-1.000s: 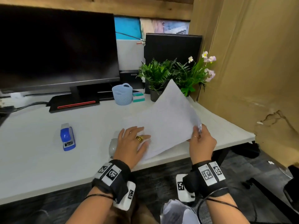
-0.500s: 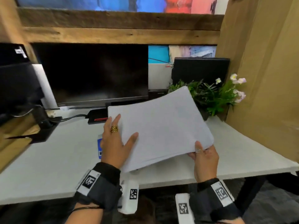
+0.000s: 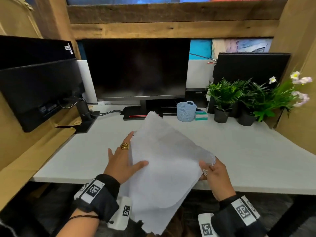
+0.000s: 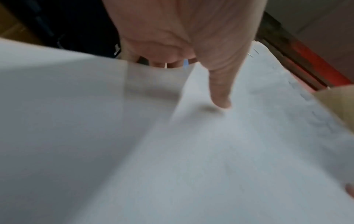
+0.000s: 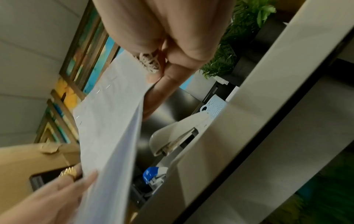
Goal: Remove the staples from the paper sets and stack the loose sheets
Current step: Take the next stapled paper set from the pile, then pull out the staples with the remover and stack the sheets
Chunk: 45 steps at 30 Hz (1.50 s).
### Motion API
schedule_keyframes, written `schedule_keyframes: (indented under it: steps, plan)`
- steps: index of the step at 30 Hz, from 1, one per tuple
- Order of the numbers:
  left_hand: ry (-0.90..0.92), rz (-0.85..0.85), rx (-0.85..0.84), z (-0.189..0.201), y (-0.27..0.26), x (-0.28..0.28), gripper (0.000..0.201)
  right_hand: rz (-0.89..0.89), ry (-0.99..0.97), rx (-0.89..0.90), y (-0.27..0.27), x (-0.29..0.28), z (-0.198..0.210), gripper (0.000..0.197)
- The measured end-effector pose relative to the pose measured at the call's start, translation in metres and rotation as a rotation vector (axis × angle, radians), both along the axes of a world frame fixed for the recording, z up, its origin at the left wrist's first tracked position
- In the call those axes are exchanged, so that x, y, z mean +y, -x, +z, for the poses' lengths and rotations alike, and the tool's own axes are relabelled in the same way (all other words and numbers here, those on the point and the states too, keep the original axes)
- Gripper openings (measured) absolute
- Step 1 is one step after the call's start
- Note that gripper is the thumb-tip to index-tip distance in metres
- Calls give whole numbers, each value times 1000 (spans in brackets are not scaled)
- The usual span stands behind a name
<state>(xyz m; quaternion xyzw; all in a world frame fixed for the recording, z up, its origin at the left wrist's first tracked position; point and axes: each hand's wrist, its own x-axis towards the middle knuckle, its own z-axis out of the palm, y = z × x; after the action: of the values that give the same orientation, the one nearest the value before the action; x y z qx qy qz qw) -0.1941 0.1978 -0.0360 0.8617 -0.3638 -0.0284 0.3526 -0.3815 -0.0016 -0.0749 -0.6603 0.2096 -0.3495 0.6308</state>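
The white stapled paper set is held tilted in the air above the near edge of the pale grey surface, its lower corner hanging past that edge. The right hand pinches its right corner between thumb and fingers, while the left hand lies along its left side with fingers nearly straight and the thumb pressed on the top sheet. Small metal staples show along one edge in the right wrist view, so this set looks still bound. A beige stapler-like tool and a blue and white stapler lie on the surface beneath the paper, neither of them held. No pile of loose sheets shows anywhere, so I judge the task barely begun: the staples must come out and all the stacking remains.
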Motion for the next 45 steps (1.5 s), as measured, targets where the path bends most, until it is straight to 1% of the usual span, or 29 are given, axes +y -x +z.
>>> schedule_keyframes:
  steps: [1, 2, 3, 4, 5, 6, 8, 10, 11, 13, 15, 17, 19, 21, 22, 24, 26, 28, 31, 33, 36, 37, 39, 41, 43, 45]
  plan:
    - [141, -17, 58, -2, -2, 0, 84, 37, 27, 46, -2, 1, -1, 27]
    - [223, -6, 59, -4, -4, 0, 67, 76, 43, 91, -5, 3, -1, 27]
    - [241, 30, 26, -5, -6, 1, 49, 115, 45, 133, -8, 5, 1, 25]
    - [220, 75, -11, -5, -9, 2, 39, 139, 47, 173, -10, 7, 5, 20]
    - [185, 114, -44, -5, -11, 4, 35, 132, 59, 217, -14, 9, 11, 17]
    - [138, 150, -73, -4, -14, 7, 35, 92, 86, 254, -18, 9, 19, 20]
    - [32, 180, -147, -3, -20, 13, 35, -47, 156, 334, -30, -1, 32, 36]
    - [-82, 159, -224, -1, -23, 18, 34, -152, 241, 492, -49, -15, 42, 49]
    - [-121, 145, -255, 0, -23, 18, 33, -145, 293, 609, -60, -20, 45, 49]
    - [-178, 119, -283, -2, -22, 17, 29, -32, 425, 899, -81, -20, 49, 51]
    - [-239, 94, -290, -5, -21, 14, 25, 69, 580, 1106, -98, -12, 52, 57]
    - [-302, 60, -311, -9, -20, 11, 26, 108, 643, 1182, -108, -7, 56, 54]
    - [-324, 20, -332, -13, -18, 9, 30, 107, 611, 1193, -113, -6, 56, 45]
    - [-308, -17, -328, -16, -16, 9, 33, 115, 549, 1208, -114, -5, 52, 45]
    - [-313, -30, -335, -17, -15, 8, 34, 123, 514, 1209, -114, -5, 50, 46]
    - [-344, -51, -370, -16, -14, 8, 37, 112, 438, 1154, -113, -4, 46, 47]
    - [-392, -72, -405, -13, -11, 6, 38, 57, 326, 1029, -111, -6, 44, 49]
    - [-427, -87, -427, -8, -5, 3, 36, 6, 168, 842, -110, -10, 46, 52]
    - [-461, -97, -479, -2, 5, -5, 36, 12, -74, 481, -106, -10, 56, 54]
    - [-492, -101, -512, 2, 13, -12, 38, 43, -146, 289, -100, -6, 64, 55]
    - [-499, -112, -549, 9, 26, -24, 38, 68, -148, 116, -93, 10, 80, 42]
    - [-499, -112, -554, 12, 31, -28, 38, 53, -147, 84, -92, 14, 83, 43]
    - [-514, -100, -559, 17, 37, -35, 39, 0, -102, 96, -90, 21, 86, 45]
    - [-537, -90, -555, 21, 42, -40, 40, -28, -4, 128, -85, 25, 84, 41]
    - [-549, -92, -549, 24, 47, -43, 40, -53, 59, 116, -79, 28, 81, 40]
    - [-551, -93, -535, 26, 50, -45, 40, -84, 75, 92, -76, 29, 76, 39]
